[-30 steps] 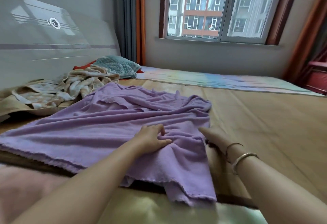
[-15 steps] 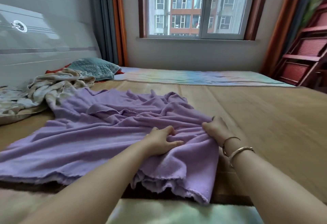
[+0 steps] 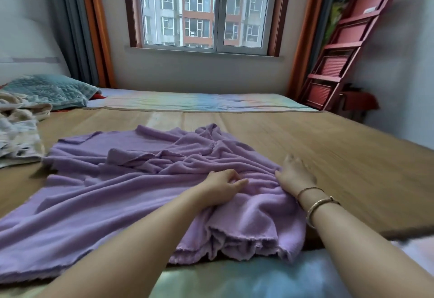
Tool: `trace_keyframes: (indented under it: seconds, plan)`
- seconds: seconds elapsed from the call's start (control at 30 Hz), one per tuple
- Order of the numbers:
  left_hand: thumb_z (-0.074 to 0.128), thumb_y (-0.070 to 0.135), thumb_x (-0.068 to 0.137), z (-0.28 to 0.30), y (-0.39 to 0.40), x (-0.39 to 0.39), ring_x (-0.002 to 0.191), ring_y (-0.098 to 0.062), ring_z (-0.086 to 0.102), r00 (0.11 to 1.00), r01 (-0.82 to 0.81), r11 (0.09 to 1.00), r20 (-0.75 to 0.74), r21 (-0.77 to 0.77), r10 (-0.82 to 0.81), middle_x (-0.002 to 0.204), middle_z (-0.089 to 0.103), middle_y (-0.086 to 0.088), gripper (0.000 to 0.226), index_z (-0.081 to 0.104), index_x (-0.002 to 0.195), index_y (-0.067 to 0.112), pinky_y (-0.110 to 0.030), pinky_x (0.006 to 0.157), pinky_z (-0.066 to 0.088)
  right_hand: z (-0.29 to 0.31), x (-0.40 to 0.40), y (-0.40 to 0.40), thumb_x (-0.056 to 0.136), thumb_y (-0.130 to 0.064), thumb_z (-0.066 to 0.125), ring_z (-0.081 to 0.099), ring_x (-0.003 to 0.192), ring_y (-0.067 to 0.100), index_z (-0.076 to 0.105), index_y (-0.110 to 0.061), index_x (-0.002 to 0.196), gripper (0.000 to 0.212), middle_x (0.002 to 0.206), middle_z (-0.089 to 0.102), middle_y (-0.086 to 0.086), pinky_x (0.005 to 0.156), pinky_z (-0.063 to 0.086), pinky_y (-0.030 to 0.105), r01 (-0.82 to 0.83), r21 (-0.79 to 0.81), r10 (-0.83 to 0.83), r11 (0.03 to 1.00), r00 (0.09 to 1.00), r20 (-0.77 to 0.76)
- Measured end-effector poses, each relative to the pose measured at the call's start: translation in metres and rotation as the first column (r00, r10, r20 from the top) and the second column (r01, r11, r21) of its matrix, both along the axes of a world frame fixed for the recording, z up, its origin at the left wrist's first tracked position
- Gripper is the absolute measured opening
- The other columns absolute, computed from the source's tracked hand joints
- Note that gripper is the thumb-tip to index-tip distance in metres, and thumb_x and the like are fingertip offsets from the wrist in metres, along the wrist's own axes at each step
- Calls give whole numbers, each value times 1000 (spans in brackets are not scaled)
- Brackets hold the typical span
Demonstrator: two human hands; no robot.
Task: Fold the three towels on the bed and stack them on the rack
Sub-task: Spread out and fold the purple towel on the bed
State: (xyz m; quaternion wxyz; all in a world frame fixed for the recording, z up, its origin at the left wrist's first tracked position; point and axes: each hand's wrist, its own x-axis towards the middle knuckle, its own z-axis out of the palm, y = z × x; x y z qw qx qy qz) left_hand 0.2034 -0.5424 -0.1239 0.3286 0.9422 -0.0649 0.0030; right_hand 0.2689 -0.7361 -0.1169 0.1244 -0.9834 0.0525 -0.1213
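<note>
Purple towel (image 3: 131,194) lies rumpled on the bed (image 3: 340,156). Left hand (image 3: 223,186) bunches its cloth in curled fingers; right hand (image 3: 294,175) rests on its right edge, fingers blurred, grip indeterminable.

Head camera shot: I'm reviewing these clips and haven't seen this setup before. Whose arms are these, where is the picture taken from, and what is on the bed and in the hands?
There is no machine here. A person wears one wide-angle camera on the head, looking forward and down, so the two bare arms at the bottom are their own.

The left hand lies on a purple towel, fingers curled into the cloth, gripping a bunch of it. The right hand, with bracelets on its wrist, rests at the towel's right edge; it is blurred, so whether it grips is unclear.

The towel lies rumpled and unfolded on a tan mat covering the bed. At far left are a crumpled cream cloth and a teal pillow. A red rack leans by the window.
</note>
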Motion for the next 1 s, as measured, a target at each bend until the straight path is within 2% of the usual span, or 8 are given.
trace_keyframes:
  seconds: [0.1,0.3,0.4,0.57,0.7,0.83,0.93,1.0]
  plan:
    - [53,49,90,3,32,-10,95,-20,61,995,-62,996,86,59,57,98,68,-1,33,65,95,20,-33,86,48,-1,-10,25,94,-23,44,39,128,34,41,-10,132,41,138,43,16,101,35,41,-33,-112,41,993,997,69]
    - [62,42,82,7,149,-39,116,-30,50,901,-433,852,176,295,397,124,57,-5,32,57,106,22,-40,96,43,5,-23,131,89,-22,46,46,122,34,53,-15,124,36,131,51,15,100,38,40,-409,-54,413,911,902,125]
    - [60,56,81,7,215,-62,126,-37,39,796,-595,711,153,373,586,136,44,-12,59,47,122,16,-43,100,37,9,-27,190,89,-23,49,52,116,33,61,-14,112,28,122,59,15,96,44,38,-528,56,521,847,847,105]
    - [57,80,65,-11,295,-79,130,-36,38,698,-678,658,4,327,716,141,42,-13,92,45,127,14,-42,104,36,8,-22,246,89,-22,51,58,108,31,62,-19,114,27,118,62,12,91,48,38,-633,97,620,768,773,135]
    - [56,76,69,-24,317,-85,123,-36,44,667,-707,621,27,340,745,134,45,-15,82,50,121,13,-41,99,39,2,-20,273,89,-32,56,56,110,29,51,-22,127,39,125,50,9,93,47,37,-707,99,708,700,706,35]
    - [65,62,66,-17,318,-100,87,-27,58,742,-661,724,29,197,670,97,61,-12,49,54,78,16,-32,66,40,-4,-31,291,87,-26,57,56,107,33,49,-17,124,38,120,53,12,85,47,39,-688,32,679,725,721,135]
    - [69,36,69,-11,315,-113,90,-28,57,750,-659,739,41,142,661,105,55,-11,32,50,85,16,-34,74,46,-9,-53,309,83,-17,59,59,88,29,51,-16,105,24,100,59,6,77,49,39,-778,68,729,625,613,306]
    - [68,19,72,-9,317,-123,100,-33,54,698,-714,691,52,109,714,117,45,-14,35,47,99,12,-37,85,47,-10,-75,325,83,-15,58,55,76,18,49,-22,96,18,90,57,-2,73,49,35,-860,111,816,498,508,277]
